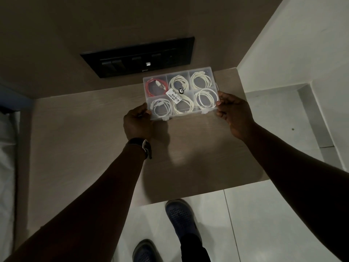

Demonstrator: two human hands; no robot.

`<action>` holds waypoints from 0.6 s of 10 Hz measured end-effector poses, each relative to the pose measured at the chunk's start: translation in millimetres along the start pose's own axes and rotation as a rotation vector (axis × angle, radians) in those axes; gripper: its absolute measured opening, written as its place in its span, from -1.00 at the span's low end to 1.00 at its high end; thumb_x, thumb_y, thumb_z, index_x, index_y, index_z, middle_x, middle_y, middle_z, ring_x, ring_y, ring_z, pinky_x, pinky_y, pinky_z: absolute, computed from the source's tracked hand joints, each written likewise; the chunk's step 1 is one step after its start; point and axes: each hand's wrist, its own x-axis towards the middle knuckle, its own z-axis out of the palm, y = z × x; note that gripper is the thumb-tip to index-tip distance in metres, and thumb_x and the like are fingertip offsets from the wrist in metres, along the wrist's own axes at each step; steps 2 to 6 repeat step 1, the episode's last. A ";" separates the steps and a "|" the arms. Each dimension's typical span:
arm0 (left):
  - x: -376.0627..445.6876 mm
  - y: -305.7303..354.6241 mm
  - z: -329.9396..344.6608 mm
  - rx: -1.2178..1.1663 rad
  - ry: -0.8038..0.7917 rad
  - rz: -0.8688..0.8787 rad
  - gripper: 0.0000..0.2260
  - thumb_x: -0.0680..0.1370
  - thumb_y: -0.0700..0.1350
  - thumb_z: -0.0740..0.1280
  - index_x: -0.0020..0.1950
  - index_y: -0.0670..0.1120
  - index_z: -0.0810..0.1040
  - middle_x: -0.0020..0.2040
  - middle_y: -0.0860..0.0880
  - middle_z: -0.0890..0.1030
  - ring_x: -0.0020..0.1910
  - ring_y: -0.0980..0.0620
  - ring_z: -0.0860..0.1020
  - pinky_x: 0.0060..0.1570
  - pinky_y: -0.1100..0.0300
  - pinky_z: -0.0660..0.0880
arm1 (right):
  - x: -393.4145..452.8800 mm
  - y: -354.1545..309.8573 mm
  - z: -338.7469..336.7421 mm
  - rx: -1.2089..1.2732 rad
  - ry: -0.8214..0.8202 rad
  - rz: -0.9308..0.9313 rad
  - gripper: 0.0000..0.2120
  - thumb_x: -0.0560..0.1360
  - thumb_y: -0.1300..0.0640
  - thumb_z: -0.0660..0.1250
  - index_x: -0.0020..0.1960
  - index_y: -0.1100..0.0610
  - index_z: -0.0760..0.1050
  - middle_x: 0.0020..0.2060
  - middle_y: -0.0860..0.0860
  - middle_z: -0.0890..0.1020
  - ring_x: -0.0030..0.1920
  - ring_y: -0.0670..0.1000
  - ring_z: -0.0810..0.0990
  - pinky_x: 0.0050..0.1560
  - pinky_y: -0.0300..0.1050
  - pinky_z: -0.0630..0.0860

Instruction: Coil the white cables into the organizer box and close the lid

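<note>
While both hands grip the clear box [181,93] at its ends, left hand [137,121] and right hand [234,112], we see white cables [205,97] coiled inside, lid down (latches unclear). Unlatched, it could spill over the table [198,157].

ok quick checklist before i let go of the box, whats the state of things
1. Lid of the organizer box down: ok, its price sticker faces up.
2. Front latches snapped: cannot tell.
3. All six compartments filled: ok, five white cables and one red cable, all coiled.
4. Nothing trailing out: ok.
5. Grip: ok, left hand and right hand hold the ends.
6. Resting on the wooden shelf: cannot tell.
</note>
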 end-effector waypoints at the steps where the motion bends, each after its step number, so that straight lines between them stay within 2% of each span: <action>1: -5.1 4.5 -3.3 0.116 -0.018 0.042 -0.71 0.55 -0.18 0.32 0.27 -0.09 0.58 0.24 -0.10 0.60 0.22 -0.03 0.55 0.29 0.08 0.45 | -3.4 -0.5 -5.3 -0.138 -0.002 -0.068 -0.74 0.57 0.26 0.34 0.22 0.06 0.59 -0.21 0.03 0.59 -0.20 0.01 0.48 -0.12 -0.01 0.47; 6: -5.1 4.5 -3.3 0.116 -0.018 0.042 -0.71 0.55 -0.18 0.32 0.27 -0.09 0.58 0.24 -0.10 0.60 0.22 -0.03 0.55 0.29 0.08 0.45 | -3.4 -0.5 -5.3 -0.138 -0.002 -0.068 -0.74 0.57 0.26 0.34 0.22 0.06 0.59 -0.21 0.03 0.59 -0.20 0.01 0.48 -0.12 -0.01 0.47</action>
